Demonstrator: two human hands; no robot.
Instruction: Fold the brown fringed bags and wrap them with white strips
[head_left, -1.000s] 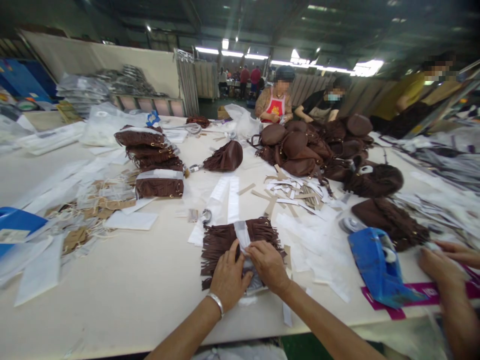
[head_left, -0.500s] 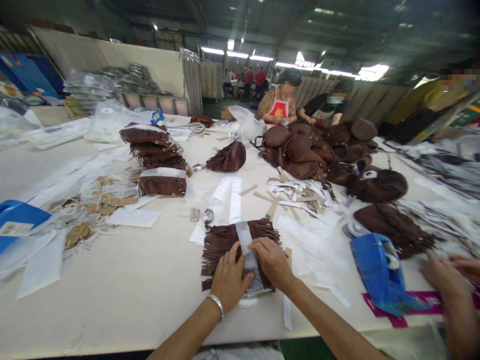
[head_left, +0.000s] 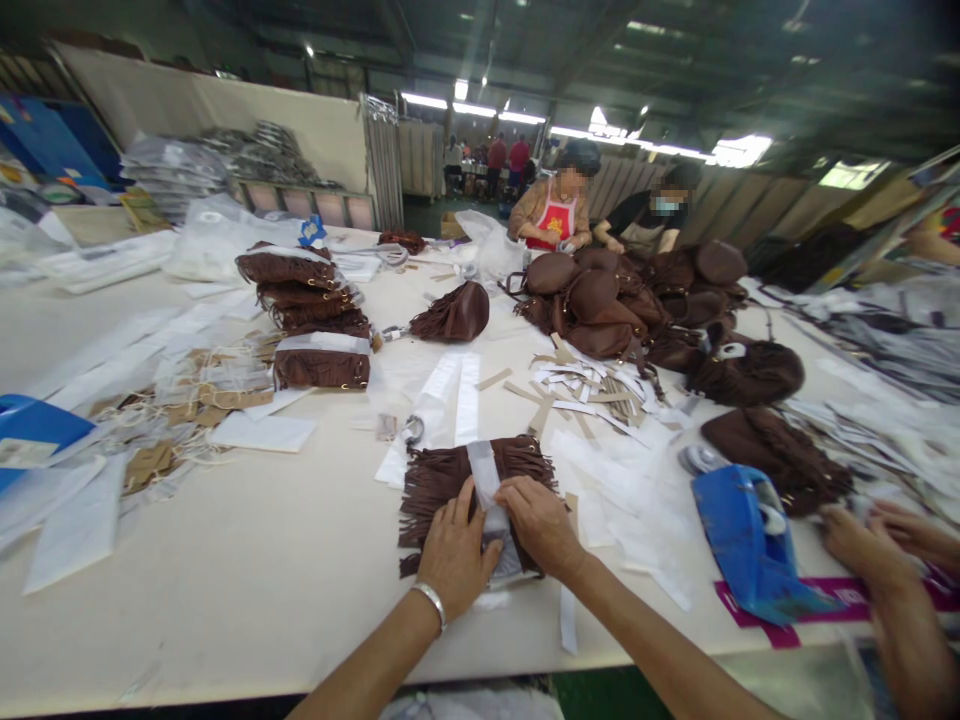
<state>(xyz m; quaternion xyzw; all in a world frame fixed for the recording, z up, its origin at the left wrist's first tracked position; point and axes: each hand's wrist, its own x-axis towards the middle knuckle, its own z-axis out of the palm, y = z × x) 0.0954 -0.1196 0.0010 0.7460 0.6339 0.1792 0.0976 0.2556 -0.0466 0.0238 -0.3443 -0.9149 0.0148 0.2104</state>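
A brown fringed bag (head_left: 431,490) lies flat before me near the table's front edge, a pale translucent strip (head_left: 483,462) running across its middle. My left hand (head_left: 456,545) rests flat on the bag's lower part and on the strip, fingers stretched out. Against the strip's right side, my right hand (head_left: 536,520) has its fingers bent and pinched together at the strip's edge. The bag's parts under both palms are hidden. Just beyond the bag lies a small metal ring-shaped piece (head_left: 413,430).
Stacked wrapped bags (head_left: 322,368) stand at back left, and a heap of brown bags (head_left: 600,300) at back right. Tags (head_left: 154,465) lie left, paper strips (head_left: 600,390) right. Beside a blue tape dispenser (head_left: 739,530), a co-worker's hands (head_left: 862,545) work at the right.
The view has shifted slightly. Both my hands keep nearly the same place on the bag and strip. At the far right, a person in yellow has left the view.
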